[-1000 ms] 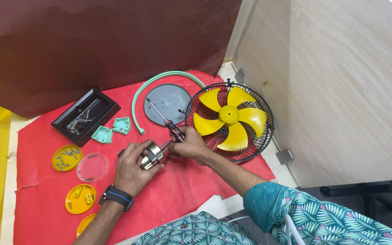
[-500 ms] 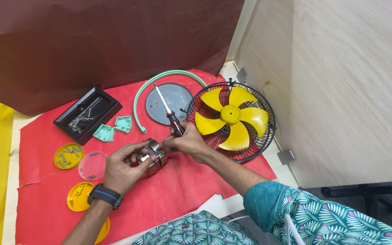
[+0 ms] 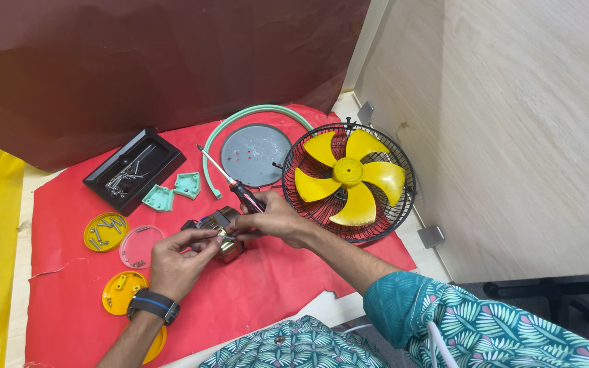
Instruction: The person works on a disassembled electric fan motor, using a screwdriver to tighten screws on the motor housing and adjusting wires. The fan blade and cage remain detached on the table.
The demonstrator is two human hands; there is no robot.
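My left hand [image 3: 178, 262] grips a small metal fan motor [image 3: 221, 230] held just above the red mat [image 3: 69, 320], fingertips on its top. My right hand [image 3: 274, 219] holds a screwdriver [image 3: 234, 186] with a black and red handle, its shaft pointing up and left, away from the motor; the same hand's fingers also touch the motor. A dark watch sits on my left wrist. A black wire fan guard [image 3: 403, 204] with yellow blades [image 3: 349, 180] lies to the right of my hands.
On the mat lie a grey round disc [image 3: 253, 151], a green curved ring [image 3: 253, 112], two small green brackets [image 3: 172, 192], a black tray of tools [image 3: 134, 169], yellow lids [image 3: 106, 232] with screws and a clear lid [image 3: 139, 247]. A wooden wall stands right.
The screwdriver has swung from pointing at the motor to pointing up and left. My left hand has shifted down and left, fingers now on top of the motor.
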